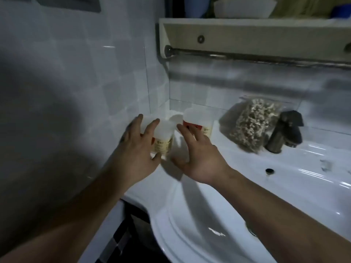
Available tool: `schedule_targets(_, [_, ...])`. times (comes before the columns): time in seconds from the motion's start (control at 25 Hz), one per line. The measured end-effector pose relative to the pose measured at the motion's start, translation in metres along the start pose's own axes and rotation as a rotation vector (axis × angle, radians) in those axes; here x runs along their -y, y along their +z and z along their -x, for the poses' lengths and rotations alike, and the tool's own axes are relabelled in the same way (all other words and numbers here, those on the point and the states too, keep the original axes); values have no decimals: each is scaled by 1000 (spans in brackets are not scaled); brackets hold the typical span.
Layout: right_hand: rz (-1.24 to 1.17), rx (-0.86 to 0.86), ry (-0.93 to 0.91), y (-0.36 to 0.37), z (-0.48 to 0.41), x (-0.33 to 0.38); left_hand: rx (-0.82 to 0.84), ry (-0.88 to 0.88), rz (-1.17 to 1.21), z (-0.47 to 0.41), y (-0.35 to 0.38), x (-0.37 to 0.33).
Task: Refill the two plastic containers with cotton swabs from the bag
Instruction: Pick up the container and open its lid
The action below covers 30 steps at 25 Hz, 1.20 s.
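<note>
Dim sink ledge [237,160], hands [135,150] [201,160] partly hiding containers [164,142] [193,117]

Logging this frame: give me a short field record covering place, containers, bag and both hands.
place: bathroom sink in a corner of the tiled wall
containers: left container and right container, side by side at the sink's back left corner
bag: bag of cotton swabs further right, next to the faucet, no hand on it
left hand: open, fingers spread over the left container
right hand: open, reaching towards the right container, contact unclear
</note>
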State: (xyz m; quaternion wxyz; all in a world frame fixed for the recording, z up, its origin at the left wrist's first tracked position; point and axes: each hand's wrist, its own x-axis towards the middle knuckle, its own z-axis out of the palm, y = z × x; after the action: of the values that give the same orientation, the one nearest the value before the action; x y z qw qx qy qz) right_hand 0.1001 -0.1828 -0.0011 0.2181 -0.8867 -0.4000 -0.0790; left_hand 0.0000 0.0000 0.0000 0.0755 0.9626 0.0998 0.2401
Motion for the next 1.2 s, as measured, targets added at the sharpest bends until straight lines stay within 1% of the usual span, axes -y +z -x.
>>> schedule_targets(0.08, [-105,-7,9,11,-20,2,0,-28,67,-6,5,3])
schedule_targets(0.2, [-312,-4,-6,25,-45,7,9,-65,100,-13,11,10])
schedule_targets(0.28, [-389,-13,9,32,-51,10,-11,-78,146,-17,13,13])
schedule_targets(0.48, [-400,-73,41,26,-37,0,-54,-29,267,-15,17,11])
schedule_targets(0.6, [-447,-109,90,7,-10,-19,-46,-39,427,-10,18,-12])
schedule_targets(0.68, [-473,-129,149,-6,10,-34,-16,-19,473,-9,22,-32])
schedule_targets(0.76, [-455,-124,203,-18,34,-53,61,-13,572,-11,26,-56])
schedule_targets(0.88, [-465,-144,291,-35,76,-85,239,-64,746,-12,34,-98])
schedule_targets(1.08, [-676,-142,419,-57,129,-124,458,-86,824,-20,58,-153])
schedule_targets(1.2, [-772,-151,445,-61,146,-138,627,-133,1012,-24,73,-175])
